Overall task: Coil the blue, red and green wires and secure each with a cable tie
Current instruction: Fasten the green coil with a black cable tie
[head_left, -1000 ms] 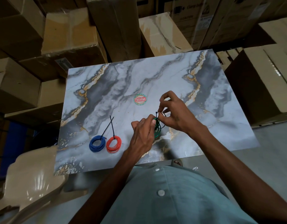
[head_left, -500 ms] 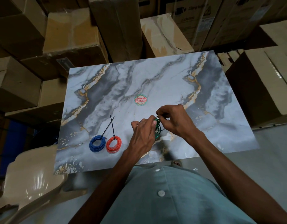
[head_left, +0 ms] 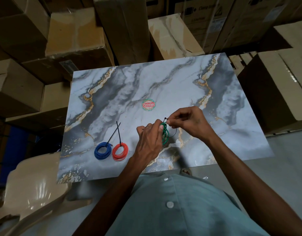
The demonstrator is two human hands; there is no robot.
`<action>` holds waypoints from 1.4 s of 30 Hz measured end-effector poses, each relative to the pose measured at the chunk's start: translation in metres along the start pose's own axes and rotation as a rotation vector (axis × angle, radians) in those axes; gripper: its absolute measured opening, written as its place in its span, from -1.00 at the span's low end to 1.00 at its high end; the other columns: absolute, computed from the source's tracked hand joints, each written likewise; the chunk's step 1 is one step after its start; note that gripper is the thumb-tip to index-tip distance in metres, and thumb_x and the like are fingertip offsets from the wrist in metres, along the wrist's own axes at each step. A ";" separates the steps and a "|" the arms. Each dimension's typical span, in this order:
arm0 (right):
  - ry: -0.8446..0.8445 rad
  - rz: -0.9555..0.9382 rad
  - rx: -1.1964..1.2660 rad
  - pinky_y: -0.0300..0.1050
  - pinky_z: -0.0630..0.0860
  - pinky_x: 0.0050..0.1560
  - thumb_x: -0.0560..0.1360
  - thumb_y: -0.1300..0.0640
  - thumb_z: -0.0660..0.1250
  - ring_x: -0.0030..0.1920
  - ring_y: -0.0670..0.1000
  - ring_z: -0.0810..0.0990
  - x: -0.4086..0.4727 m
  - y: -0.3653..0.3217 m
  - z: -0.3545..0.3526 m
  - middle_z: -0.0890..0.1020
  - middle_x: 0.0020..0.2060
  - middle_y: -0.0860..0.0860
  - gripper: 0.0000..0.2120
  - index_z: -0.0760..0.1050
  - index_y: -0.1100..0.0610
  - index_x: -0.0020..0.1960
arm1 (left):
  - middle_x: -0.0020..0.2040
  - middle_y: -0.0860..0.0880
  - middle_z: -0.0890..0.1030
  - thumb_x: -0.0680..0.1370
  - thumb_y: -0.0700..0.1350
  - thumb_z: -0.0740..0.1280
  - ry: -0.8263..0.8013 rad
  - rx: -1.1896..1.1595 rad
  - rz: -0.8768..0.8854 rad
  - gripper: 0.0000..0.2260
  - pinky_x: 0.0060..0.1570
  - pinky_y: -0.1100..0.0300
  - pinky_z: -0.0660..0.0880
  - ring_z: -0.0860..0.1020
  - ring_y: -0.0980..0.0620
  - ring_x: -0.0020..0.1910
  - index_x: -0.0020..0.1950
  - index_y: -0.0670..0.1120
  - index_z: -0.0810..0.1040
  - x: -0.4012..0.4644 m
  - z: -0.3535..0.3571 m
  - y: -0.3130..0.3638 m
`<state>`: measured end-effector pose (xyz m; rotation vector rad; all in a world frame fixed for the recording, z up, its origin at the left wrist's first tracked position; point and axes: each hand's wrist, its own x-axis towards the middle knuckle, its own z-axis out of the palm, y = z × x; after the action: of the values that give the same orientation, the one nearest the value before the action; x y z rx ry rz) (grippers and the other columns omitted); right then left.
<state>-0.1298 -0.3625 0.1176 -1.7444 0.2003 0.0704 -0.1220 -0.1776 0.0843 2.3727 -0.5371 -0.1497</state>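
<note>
Green wire coil point(head_left: 165, 134) held just above the marble table point(head_left: 163, 86), about 4 o'clock of the round sticker point(head_left: 148, 104); left hand point(head_left: 149, 142) fingers pinch the coil's left side, right hand point(head_left: 189, 124) fingers pinch the black cable tie point(head_left: 165, 119) at the coil's top. Blue coil point(head_left: 102, 150) and red coil point(head_left: 120, 151) lie side by side at 9 o'clock of the left hand, each already tied, tie tails pointing toward 12 and crossing.

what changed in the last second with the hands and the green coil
The right hand dropped from its raised pinch and closed down on the cable tie at the green coil. The left hand kept hold of that coil. The blue coil and red coil did not move.
</note>
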 end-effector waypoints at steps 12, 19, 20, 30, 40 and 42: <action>-0.045 -0.035 0.023 0.16 0.67 -0.07 0.45 0.33 0.55 -0.27 0.15 0.65 -0.005 0.005 -0.002 0.68 -0.27 0.34 -0.75 0.70 0.29 0.12 | -0.25 0.12 0.42 0.69 -0.09 -0.01 0.004 0.059 0.050 -0.82 -0.01 -0.06 0.27 0.35 0.03 -0.23 -0.02 0.02 0.35 -0.001 -0.002 0.000; -0.021 -0.048 0.021 0.11 0.71 -0.10 0.44 0.34 0.56 -0.30 0.24 0.68 -0.005 0.005 -0.002 0.68 -0.32 0.30 -0.82 0.73 0.21 0.03 | -0.26 0.12 0.41 0.69 -0.09 -0.01 0.000 0.056 0.065 -0.82 -0.01 -0.03 0.25 0.32 0.05 -0.24 -0.03 0.03 0.34 -0.002 -0.002 0.002; -0.010 -0.050 0.012 0.05 0.70 -0.13 0.44 0.33 0.57 -0.29 0.27 0.70 -0.005 0.006 -0.001 0.69 -0.32 0.27 -0.82 0.73 0.22 0.03 | -0.26 0.12 0.40 0.69 -0.09 -0.01 -0.001 0.056 0.064 -0.82 -0.02 -0.04 0.25 0.32 0.05 -0.24 -0.03 0.04 0.33 -0.001 -0.002 0.002; 0.033 -0.028 -0.047 0.01 0.71 -0.17 0.40 0.31 0.61 -0.31 0.27 0.70 -0.008 0.006 0.001 0.69 -0.36 0.22 -0.89 0.73 0.29 -0.10 | -0.30 0.12 0.38 0.69 -0.09 0.02 -0.008 0.060 0.072 -0.83 -0.04 -0.03 0.26 0.34 0.02 -0.25 -0.05 0.04 0.33 -0.003 0.001 0.004; -0.053 0.204 0.263 -0.10 0.66 -0.08 0.63 0.08 0.38 -0.23 0.01 0.69 -0.007 0.002 -0.001 0.64 -0.37 0.00 -0.71 0.66 0.32 0.14 | -0.25 0.06 0.48 0.70 -0.06 0.00 -0.070 -0.078 0.044 -0.80 0.05 -0.05 0.28 0.39 0.05 -0.23 -0.05 0.01 0.35 -0.003 -0.002 0.004; -0.112 0.294 0.320 -0.14 0.64 -0.10 0.63 0.11 0.37 -0.21 -0.01 0.68 -0.005 0.002 -0.002 0.56 -0.43 0.00 -0.71 0.65 0.34 0.16 | -0.24 0.06 0.49 0.70 -0.04 -0.01 -0.073 -0.091 0.044 -0.79 0.07 -0.05 0.29 0.41 0.06 -0.21 -0.05 0.03 0.36 -0.003 -0.002 0.003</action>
<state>-0.1354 -0.3641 0.1167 -1.3789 0.3649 0.3320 -0.1247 -0.1770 0.0875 2.2717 -0.6045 -0.2369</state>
